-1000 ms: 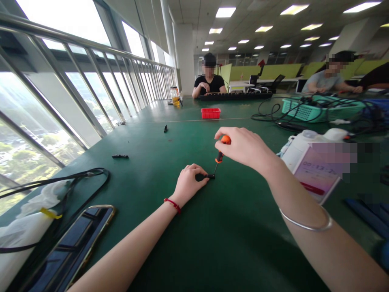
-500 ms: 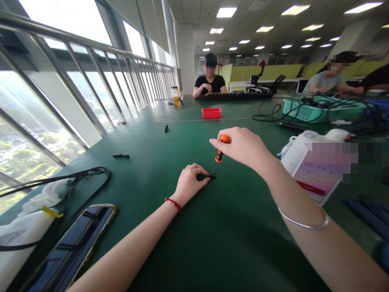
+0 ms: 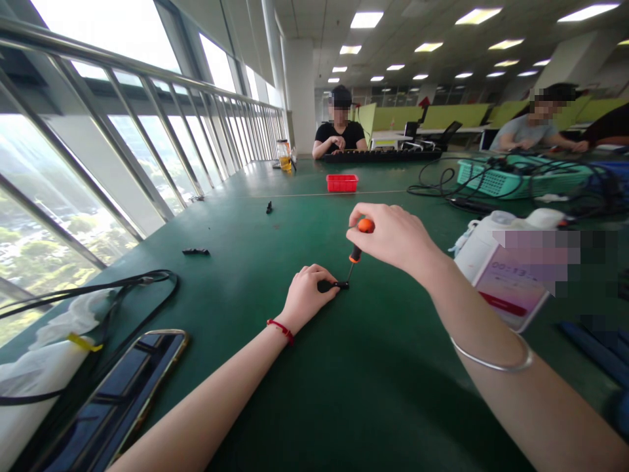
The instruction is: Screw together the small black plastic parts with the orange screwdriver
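Note:
My left hand (image 3: 310, 293) is closed on a small black part (image 3: 341, 284), pressing it to the green tabletop (image 3: 275, 393). Much of that part is covered by my fingers, so its exact kind cannot be told. Above it, my right hand (image 3: 393, 236) grips the orange-and-black handle of a screwdriver (image 3: 354, 254). The screwdriver stands nearly upright, leaning slightly right, and its thin shaft reaches down to the right end of the black part. Two other small black pieces, one nearer (image 3: 195, 252) and one farther (image 3: 268, 208), lie to the left.
A red tray (image 3: 342, 183) sits ahead. To the right are a white bottle (image 3: 491, 236), a phone with a timer (image 3: 515, 282) and a teal basket (image 3: 521, 180) of cables. A dark phone (image 3: 128, 393) lies at lower left. Two people (image 3: 340, 128) work beyond.
My right hand's fingers have shifted around the screwdriver's handle, and the handle has turned and tilted slightly to the right. My left hand and the black part stay in place.

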Motion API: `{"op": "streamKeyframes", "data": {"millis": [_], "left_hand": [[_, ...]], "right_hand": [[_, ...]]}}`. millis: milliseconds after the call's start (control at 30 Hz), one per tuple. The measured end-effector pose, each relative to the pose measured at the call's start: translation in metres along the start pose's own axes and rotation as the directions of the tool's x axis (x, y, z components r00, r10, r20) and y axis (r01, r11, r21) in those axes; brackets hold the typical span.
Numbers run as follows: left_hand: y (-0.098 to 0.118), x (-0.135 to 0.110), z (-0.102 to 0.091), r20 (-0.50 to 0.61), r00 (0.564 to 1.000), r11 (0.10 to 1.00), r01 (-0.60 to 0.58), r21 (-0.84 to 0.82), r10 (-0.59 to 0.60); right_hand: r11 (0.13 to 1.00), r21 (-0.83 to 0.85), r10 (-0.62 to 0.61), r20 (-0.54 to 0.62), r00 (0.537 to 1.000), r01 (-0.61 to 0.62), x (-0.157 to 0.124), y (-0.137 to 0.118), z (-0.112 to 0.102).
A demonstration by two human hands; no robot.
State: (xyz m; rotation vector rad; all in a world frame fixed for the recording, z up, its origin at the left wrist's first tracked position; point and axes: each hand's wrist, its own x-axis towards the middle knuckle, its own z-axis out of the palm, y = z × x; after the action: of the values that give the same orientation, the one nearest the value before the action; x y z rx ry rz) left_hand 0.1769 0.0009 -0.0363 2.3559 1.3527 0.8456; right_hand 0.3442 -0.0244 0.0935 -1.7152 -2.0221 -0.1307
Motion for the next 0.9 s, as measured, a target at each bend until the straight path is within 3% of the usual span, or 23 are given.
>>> {"op": "streamKeyframes", "data": {"millis": [200,367,900], "left_hand": [[0.0013,0.0002,-0.001,0.005,1.0,1.0,0.006,-0.003,-0.006],[0.0017,0.0003,-0.0012,0.008,1.0,1.0,0.007,0.006,-0.007],[0.0022,0.0002,-0.002,0.008,1.0,1.0,0.006,0.004,-0.006]], "right_hand": [[1.0,0.015,-0.007,0.063,0.998,0.006,-0.0003,0.0007,-0.0011],[1.0,-0.012,-0.001,0.001,1.0,0.001,-0.0001,0.0008,-0.0001],[1.0,-0.018,0.005,0.064,0.998,-0.004,-0.0001,0.001,-0.0012]]}}
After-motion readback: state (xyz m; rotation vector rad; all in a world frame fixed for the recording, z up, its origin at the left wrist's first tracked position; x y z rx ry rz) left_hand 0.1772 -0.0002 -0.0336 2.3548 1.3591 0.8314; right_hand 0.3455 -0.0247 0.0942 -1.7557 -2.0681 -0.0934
